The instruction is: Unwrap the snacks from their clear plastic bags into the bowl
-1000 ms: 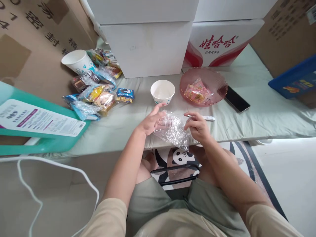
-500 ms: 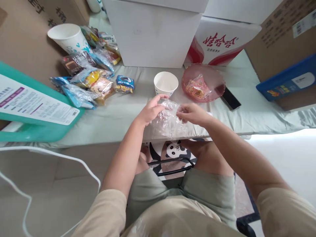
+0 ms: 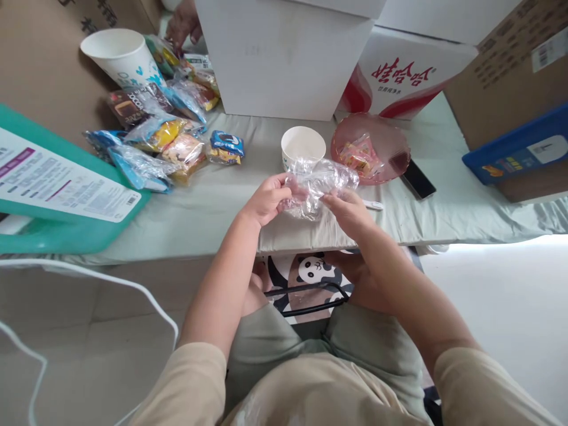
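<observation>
While your left hand [image 3: 269, 198] and right hand [image 3: 348, 212], both nearly closed, pinch clear crinkled plastic film [image 3: 312, 196] at near side of round white paper bowl [image 3: 303, 142], spreading it seems the step; next move likely needs light tension.

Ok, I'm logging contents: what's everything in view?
Crinkled plastic film: 1, clear, front
Round paper bowl: 1, white, centre
Ribbed bowl: 1, pink, right
Wrapped packets: several, pink, inside ribbed bowl
Flat phone: 1, black, right
Thin stick: 1, white, beside film
Wrapped snacks: many, multicoloured, left
Tapered paper tub: 1, white, left
Cartons: several, white, one red-printed, back
Cardboard boxes: 2+, brown, both sides
Flat package: 1, blue, right
Plastic jug: 1, green, left
Cable: 1, white, left
Cloth: 1, pale green, beneath
Panda mat: 1, multicoloured, floor
Bent frame: 1, black, crossing mat
Co-worker's hand: 1, bare, back left
Left hand, right hand: 2, bare, holding film
Shirt: 1, tan, bottom
Shorts: 1, green, bottom
</observation>
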Available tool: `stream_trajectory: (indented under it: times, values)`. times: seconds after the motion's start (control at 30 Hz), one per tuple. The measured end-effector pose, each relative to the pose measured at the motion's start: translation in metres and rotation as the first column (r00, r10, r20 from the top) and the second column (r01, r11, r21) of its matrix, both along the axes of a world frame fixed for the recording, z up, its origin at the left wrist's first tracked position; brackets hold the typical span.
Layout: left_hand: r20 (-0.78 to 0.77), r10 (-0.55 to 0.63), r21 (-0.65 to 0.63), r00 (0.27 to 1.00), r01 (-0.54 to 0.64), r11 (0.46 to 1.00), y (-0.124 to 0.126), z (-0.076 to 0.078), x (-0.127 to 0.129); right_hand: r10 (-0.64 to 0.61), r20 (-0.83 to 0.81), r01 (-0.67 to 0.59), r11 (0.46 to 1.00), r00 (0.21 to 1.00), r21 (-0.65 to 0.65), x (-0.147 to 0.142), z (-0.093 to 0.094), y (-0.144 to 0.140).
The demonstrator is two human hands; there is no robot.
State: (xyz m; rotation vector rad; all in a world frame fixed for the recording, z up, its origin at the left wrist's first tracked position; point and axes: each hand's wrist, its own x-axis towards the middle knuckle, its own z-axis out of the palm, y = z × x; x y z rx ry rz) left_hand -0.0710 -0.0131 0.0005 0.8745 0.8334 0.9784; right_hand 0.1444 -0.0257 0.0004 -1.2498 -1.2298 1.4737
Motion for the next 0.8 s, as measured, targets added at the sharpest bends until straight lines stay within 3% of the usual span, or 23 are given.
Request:
stream_trajectory:
  times: [0.2, 0.37, 0.67, 0.8]
  values:
    - [-0.085, -0.103, -0.029, 0.991, 0.101, 0.994, -0.001, -0.003, -0.006, 0.014, 0.097, -0.008, 0.998, 0.995, -0.066, 0.007, 0.012, 0.002]
    - [-0.174, -0.095, 0.033, 0.980, 0.103, 0.994, -0.004, -0.004, -0.007, 0.013, 0.049, -0.007, 0.993, 0.999, -0.121, 0.020, 0.006, -0.001]
    - [0.016, -0.127, 0.017, 0.992, 0.126, 0.992, -0.004, -0.003, -0.017, 0.010, -0.143, -0.025, 0.994, 0.990, -0.102, 0.026, 0.005, -0.012]
    - [-0.091, -0.240, 0.051, 0.967, 0.245, 0.968, 0.000, -0.005, -0.017, -0.018, -0.096, 0.009, 0.996, 0.995, -0.090, 0.033, 0.003, -0.014]
